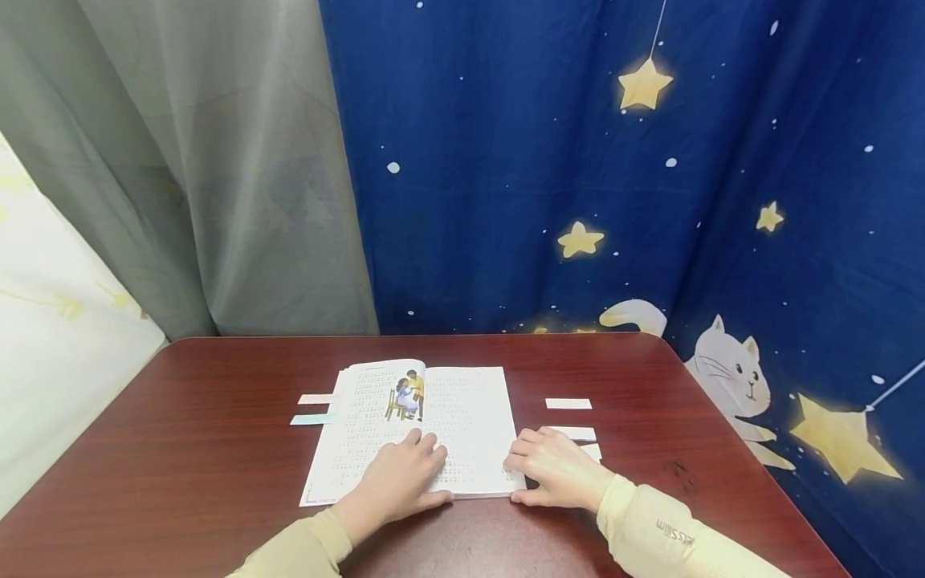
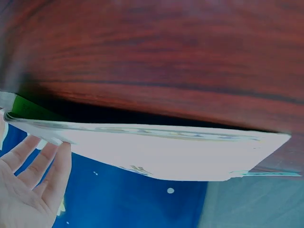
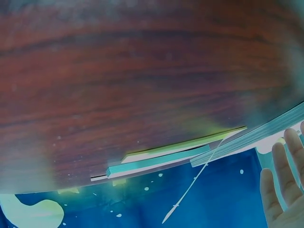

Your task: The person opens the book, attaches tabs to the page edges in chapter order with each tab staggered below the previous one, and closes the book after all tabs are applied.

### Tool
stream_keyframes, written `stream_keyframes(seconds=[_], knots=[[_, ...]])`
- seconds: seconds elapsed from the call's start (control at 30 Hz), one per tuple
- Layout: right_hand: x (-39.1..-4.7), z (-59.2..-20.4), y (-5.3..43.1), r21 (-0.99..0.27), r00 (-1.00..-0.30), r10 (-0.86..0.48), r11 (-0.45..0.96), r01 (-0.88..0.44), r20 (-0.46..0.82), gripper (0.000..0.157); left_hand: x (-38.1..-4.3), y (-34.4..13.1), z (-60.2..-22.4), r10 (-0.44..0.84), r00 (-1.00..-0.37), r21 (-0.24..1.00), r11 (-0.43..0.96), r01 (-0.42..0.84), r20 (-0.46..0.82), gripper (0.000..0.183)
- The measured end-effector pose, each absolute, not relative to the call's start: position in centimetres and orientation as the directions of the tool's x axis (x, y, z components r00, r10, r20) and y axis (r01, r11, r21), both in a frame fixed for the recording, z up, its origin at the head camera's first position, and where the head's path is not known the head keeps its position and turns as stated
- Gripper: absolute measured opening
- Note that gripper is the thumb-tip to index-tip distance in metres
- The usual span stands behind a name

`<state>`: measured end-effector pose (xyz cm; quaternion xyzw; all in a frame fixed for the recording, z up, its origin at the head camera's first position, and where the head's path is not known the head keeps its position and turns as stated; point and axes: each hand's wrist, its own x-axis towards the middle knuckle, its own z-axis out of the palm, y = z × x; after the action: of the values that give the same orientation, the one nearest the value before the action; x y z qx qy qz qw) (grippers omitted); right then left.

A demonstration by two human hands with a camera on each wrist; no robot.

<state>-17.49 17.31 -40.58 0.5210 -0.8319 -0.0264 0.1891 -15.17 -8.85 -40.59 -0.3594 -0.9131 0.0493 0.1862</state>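
Observation:
An open book (image 1: 470,433) lies on the table, with small printed text and a drawing of two people on its left page. My left hand (image 1: 406,475) rests over the lower middle of the book near the fold, its thumb by the bottom edge. In the left wrist view the fingers (image 2: 58,171) look extended and touch the book. My right hand (image 1: 555,470) lies at the book's lower right edge, fingertips on the page's margin and thumb by the corner. Its fingers (image 3: 284,175) look straight and slightly spread in the right wrist view.
Two tabs, a pale one (image 1: 315,399) and a light blue one (image 1: 312,419), stick out on the book's left. Right of the book lie pads of paper strips (image 1: 568,404), one teal-edged (image 3: 156,160). Curtains (image 1: 506,160) hang behind the dark red table (image 1: 217,449).

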Motion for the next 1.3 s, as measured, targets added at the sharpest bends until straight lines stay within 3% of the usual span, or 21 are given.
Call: stream_keyframes(seconds=[0.3,0.67,0.87,1.03,1.3], knots=[[-17.5,-40.4,17.4,0.228,-0.386,-0.868,0.463,-0.856,0.312,0.035,-15.4,-9.7,-40.3,0.678,-0.648,-0.148,0.722,0.676,0.347,0.047],[-17.3,-40.3,17.5,0.22,-0.393,-0.864,0.469,-0.855,0.314,0.039,-15.2,-10.3,-39.8,0.749,-0.438,-0.221,0.598,0.771,0.497,0.032],[-17.3,-40.3,17.5,0.218,-0.395,-0.863,0.471,-0.855,0.315,0.04,-15.1,-10.6,-39.8,0.758,-0.349,-0.243,0.545,0.802,0.551,0.032],[-17.3,-40.4,17.5,0.235,-0.391,-0.867,0.467,-0.852,0.308,0.039,-14.9,-10.7,-39.8,0.756,-0.349,-0.237,0.544,0.805,0.554,0.043],[-17.4,-40.4,17.4,0.24,-0.396,-0.866,0.472,-0.848,0.305,0.038,-14.6,-11.4,-39.4,0.699,-0.412,-0.186,0.61,0.771,0.584,0.058]])
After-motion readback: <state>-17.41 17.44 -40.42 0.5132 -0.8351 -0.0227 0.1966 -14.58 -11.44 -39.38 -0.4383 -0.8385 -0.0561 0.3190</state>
